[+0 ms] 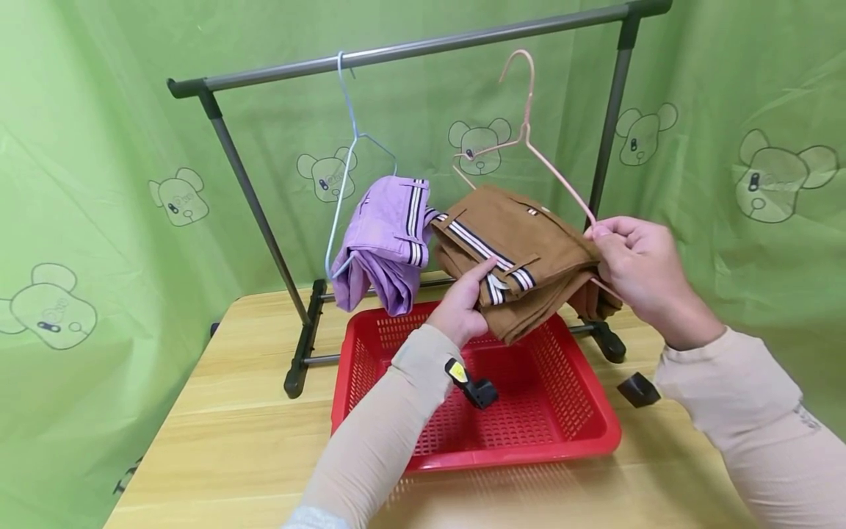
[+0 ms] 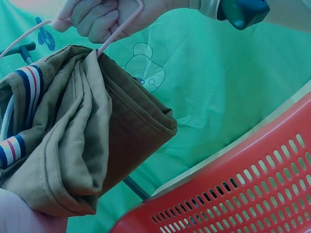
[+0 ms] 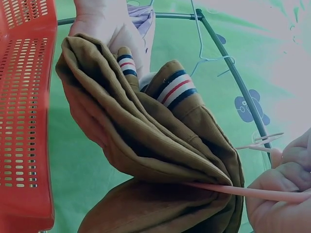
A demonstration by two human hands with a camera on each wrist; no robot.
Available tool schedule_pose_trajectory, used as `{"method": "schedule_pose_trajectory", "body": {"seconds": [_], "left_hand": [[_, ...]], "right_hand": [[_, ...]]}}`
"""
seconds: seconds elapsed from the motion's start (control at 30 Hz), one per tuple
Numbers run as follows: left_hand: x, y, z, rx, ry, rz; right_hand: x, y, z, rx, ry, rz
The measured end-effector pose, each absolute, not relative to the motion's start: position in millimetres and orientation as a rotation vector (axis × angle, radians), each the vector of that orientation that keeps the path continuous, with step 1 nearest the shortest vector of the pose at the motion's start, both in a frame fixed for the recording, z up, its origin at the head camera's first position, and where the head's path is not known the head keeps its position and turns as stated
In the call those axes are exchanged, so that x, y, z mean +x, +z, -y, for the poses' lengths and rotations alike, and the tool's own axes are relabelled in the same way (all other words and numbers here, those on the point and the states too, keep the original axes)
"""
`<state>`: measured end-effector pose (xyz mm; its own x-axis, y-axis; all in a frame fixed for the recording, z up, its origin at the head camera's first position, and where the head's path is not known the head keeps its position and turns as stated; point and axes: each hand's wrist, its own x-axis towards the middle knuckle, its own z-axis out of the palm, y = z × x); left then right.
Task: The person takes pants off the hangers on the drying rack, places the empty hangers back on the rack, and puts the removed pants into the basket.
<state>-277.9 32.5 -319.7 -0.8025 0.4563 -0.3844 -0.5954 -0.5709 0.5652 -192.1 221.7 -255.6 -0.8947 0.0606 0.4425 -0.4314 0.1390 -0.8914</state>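
Observation:
Folded brown trousers (image 1: 529, 235) with a striped waistband drape over the lower bar of a pink wire hanger (image 1: 558, 175). My left hand (image 1: 461, 305) grips the trousers at the waistband side, thumb on top and the other fingers hidden beneath. At the hanger's right corner, my right hand (image 1: 641, 268) pinches the wire; the right wrist view shows the pink bar (image 3: 272, 194) running from that hand into the folds. The hanger's hook stands just below the rack's rail (image 1: 429, 49) in the head view. In the left wrist view, layered trouser legs (image 2: 73, 126) hang down.
Purple trousers (image 1: 390, 220) hang on a blue hanger (image 1: 346, 103) from the rail, left of the brown pair. Below my hands stands a red perforated basket (image 1: 509, 459) on a wooden table (image 1: 231, 411). Green curtain (image 1: 99, 184) surrounds the rack.

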Motion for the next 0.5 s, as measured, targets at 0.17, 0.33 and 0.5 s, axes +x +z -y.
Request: {"method": "schedule_pose_trajectory", "body": {"seconds": [0.17, 0.33, 0.5], "left_hand": [[-276.8, -318.7, -35.2, -0.257, 2.381, -0.969], [-272.9, -315.9, -38.2, -0.254, 2.428, -1.004], [-271.0, -313.3, -41.1, -0.219, 2.442, -1.022]], "right_hand": [[-192.4, -255.2, -223.4, 0.353, 1.813, 2.058], [-192.1, -255.2, -225.5, 0.345, 1.810, 2.073], [-191.9, -255.7, -228.1, 0.323, 1.754, 2.116]]}}
